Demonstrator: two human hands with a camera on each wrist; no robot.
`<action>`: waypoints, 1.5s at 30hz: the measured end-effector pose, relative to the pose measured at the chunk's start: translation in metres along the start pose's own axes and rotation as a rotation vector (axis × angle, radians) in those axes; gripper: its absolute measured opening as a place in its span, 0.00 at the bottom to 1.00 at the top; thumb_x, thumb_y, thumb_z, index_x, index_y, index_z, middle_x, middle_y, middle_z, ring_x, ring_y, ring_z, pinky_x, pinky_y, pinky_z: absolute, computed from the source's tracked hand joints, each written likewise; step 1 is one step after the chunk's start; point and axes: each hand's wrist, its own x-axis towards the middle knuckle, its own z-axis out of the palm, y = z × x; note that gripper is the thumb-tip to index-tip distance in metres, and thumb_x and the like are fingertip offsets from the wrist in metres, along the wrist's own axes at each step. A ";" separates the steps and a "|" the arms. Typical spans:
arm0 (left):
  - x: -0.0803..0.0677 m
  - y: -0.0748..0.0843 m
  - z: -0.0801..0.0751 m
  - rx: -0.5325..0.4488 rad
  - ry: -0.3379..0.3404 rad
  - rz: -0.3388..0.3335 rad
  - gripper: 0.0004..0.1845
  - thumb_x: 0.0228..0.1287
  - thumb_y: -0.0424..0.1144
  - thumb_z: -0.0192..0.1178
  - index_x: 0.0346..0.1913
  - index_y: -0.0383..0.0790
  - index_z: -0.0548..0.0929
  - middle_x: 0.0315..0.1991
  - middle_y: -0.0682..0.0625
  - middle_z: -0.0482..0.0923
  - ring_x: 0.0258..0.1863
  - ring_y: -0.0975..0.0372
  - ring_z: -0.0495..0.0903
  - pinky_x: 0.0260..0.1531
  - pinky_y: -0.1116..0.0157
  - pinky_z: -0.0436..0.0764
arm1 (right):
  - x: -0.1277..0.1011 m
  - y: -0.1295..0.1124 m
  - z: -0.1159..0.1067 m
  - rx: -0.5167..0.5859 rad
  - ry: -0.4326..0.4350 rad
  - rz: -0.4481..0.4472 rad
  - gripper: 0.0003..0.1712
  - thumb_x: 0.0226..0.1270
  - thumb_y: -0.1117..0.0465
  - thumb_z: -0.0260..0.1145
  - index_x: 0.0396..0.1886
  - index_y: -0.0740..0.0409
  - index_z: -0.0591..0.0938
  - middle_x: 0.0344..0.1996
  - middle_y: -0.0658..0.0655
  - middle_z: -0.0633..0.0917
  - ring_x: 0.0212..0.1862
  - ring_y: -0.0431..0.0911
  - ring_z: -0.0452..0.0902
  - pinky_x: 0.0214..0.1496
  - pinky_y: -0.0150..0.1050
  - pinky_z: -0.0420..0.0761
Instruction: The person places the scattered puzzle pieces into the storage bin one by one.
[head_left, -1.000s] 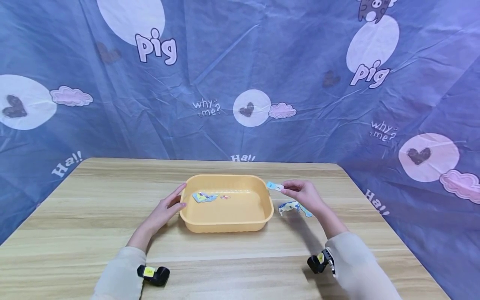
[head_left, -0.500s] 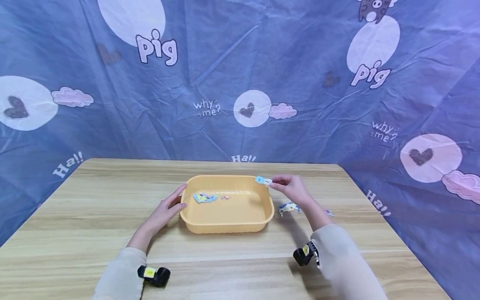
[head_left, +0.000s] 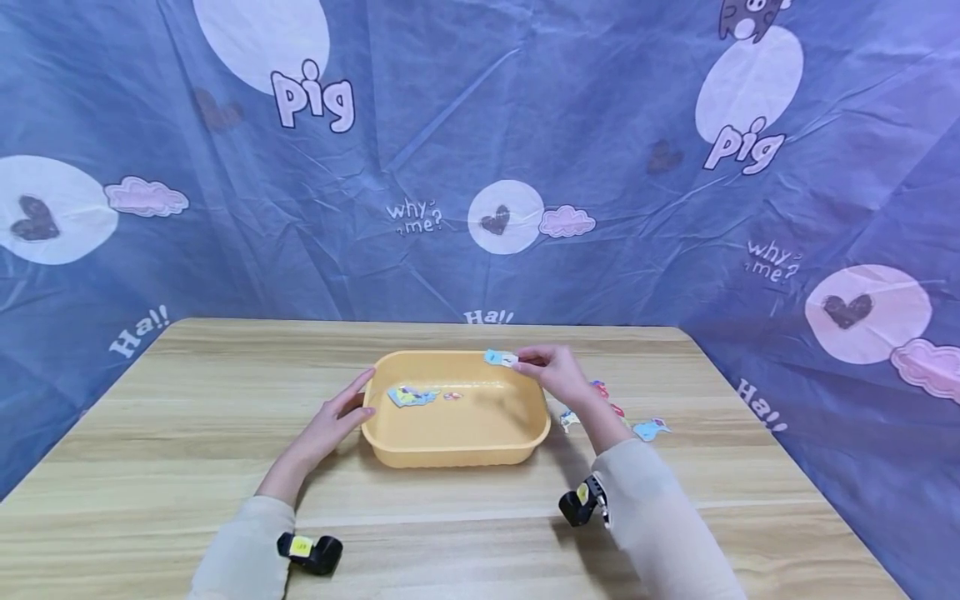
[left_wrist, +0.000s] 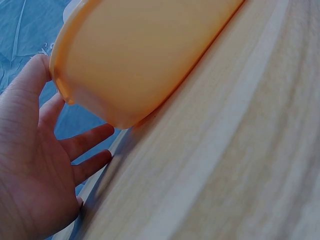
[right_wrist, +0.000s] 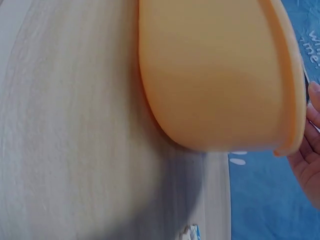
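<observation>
Head view: the right hand pinches a blue-and-white cut-out between thumb and fingertips, nearly closed because the piece is so thin. The cut-out juts out left of that hand and overlaps the far edge of a yellow tray; whether it touches there or hangs above, this angle leaves unclear.

The work looks partway along. Further left of the right hand, a larger cut-out and a small reddish cut-out already lie in the tray. The pinched piece is not yet let go. Outside on the worktop, a light-blue cut-out lies to the right of the right hand's forearm, red cut-outs show just beside its wrist, and a white-and-blue scrap sits between forearm and tray, so several seem left to deal with.

The held piece's long axis runs crosswise: blue end pointing left, away from the fingertips, white end in them, dipping slightly toward the right hand. The tray's long axis also runs crosswise, between that hand and the left hand, whose fingers are spread, thumb touching the tray's rim.
</observation>
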 end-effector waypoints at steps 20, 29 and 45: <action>0.002 -0.004 -0.001 0.002 -0.003 0.002 0.31 0.60 0.38 0.52 0.66 0.46 0.54 0.53 0.31 0.64 0.52 0.47 0.65 0.50 0.55 0.64 | 0.008 -0.008 0.032 0.005 -0.037 -0.011 0.11 0.50 0.69 0.64 0.34 0.71 0.80 0.30 0.61 0.81 0.32 0.46 0.76 0.34 0.34 0.76; 0.001 -0.002 0.000 0.007 0.001 0.010 0.32 0.59 0.37 0.52 0.66 0.45 0.53 0.53 0.31 0.64 0.52 0.46 0.65 0.50 0.54 0.64 | 0.010 -0.004 0.043 -0.042 -0.027 -0.018 0.09 0.49 0.70 0.64 0.31 0.71 0.81 0.27 0.59 0.81 0.30 0.44 0.76 0.32 0.33 0.75; 0.001 -0.001 0.000 0.008 -0.005 0.005 0.32 0.59 0.37 0.52 0.66 0.43 0.52 0.53 0.30 0.64 0.52 0.46 0.65 0.50 0.56 0.64 | 0.007 -0.003 0.054 -0.149 0.007 -0.012 0.05 0.49 0.71 0.64 0.26 0.70 0.80 0.23 0.58 0.81 0.27 0.44 0.74 0.32 0.32 0.74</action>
